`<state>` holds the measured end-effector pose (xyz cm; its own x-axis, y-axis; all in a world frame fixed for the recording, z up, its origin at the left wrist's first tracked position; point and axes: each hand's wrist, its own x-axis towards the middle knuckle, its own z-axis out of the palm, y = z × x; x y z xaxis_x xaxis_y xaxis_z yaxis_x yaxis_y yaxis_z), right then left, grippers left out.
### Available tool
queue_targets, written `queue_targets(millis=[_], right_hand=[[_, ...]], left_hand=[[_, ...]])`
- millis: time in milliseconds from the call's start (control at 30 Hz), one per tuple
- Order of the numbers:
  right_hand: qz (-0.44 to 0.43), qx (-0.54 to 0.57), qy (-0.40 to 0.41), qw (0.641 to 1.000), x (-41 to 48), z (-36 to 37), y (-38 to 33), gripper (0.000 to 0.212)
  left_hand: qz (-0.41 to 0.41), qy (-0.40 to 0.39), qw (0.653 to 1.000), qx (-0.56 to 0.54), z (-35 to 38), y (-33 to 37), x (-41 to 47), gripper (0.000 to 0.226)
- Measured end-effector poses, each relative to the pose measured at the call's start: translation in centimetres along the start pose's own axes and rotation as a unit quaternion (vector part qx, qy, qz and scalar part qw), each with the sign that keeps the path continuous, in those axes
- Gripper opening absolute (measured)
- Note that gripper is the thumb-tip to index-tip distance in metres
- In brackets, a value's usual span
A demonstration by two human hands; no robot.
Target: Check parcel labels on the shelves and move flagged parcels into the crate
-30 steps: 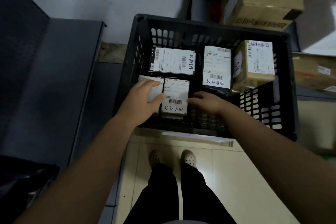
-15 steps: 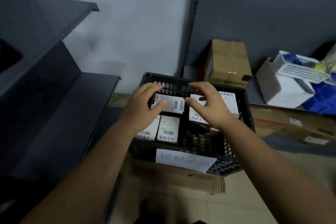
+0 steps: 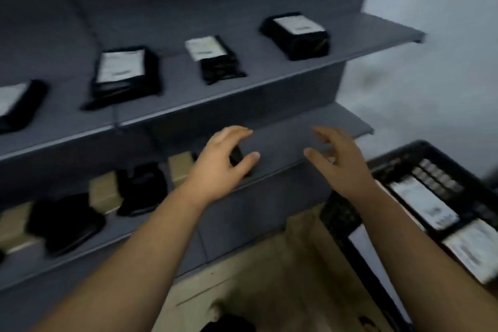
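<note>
Blurred by motion, the grey upper shelf [image 3: 242, 94] carries several black parcels with white labels, among them one at the right end [image 3: 296, 35], a middle one [image 3: 213, 59] and a left one [image 3: 124, 73]. The lower shelf [image 3: 283, 143] bears black bags [image 3: 142, 186] and brown boxes [image 3: 182, 167]. My left hand [image 3: 223, 162] hovers with curved, spread fingers in front of a small black parcel [image 3: 238, 156] on the lower shelf; contact is unclear. My right hand [image 3: 339, 162] is beside it, fingers spread, empty. The black crate [image 3: 431, 153] at the right contains labelled parcels [image 3: 423, 202].
A white wall stands past the right end of the shelves. Flattened cardboard [image 3: 269, 264] covers the floor between the shelves and the crate. More black bags [image 3: 64, 224] and brown boxes [image 3: 105, 191] line the lower shelf to the left.
My view has swung left from the crate to the shelves. Both hands have left the crate empty and now reach toward the lower shelf.
</note>
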<state>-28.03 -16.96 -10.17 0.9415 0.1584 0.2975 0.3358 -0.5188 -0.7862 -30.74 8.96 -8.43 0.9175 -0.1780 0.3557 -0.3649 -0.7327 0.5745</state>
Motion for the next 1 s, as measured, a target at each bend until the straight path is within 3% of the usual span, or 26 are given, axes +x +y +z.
queue_targets(millis=[167, 333, 667, 1000], right_hand=[[-0.123, 0.041, -0.101, 0.986, 2.1, 10.2, -11.0, 0.04], [-0.193, 0.078, -0.191, 0.959, -0.2, 22.1, -21.4, 0.038], [-0.269, 0.149, -0.352, 0.884, -10.5, 47.4, -41.0, 0.034], [-0.351, 0.168, -0.498, 0.775, -18.7, 67.6, -54.0, 0.036]], left_hand=[[-0.083, 0.13, 0.986, 0.057, -11.8, -4.7, -9.2, 0.054], [-0.154, 0.223, 0.959, 0.083, -21.1, -9.5, -20.3, 0.051], [-0.33, 0.319, 0.874, 0.159, -38.5, -18.2, -46.1, 0.047], [-0.474, 0.375, 0.772, 0.197, -46.8, -24.1, -62.4, 0.06]])
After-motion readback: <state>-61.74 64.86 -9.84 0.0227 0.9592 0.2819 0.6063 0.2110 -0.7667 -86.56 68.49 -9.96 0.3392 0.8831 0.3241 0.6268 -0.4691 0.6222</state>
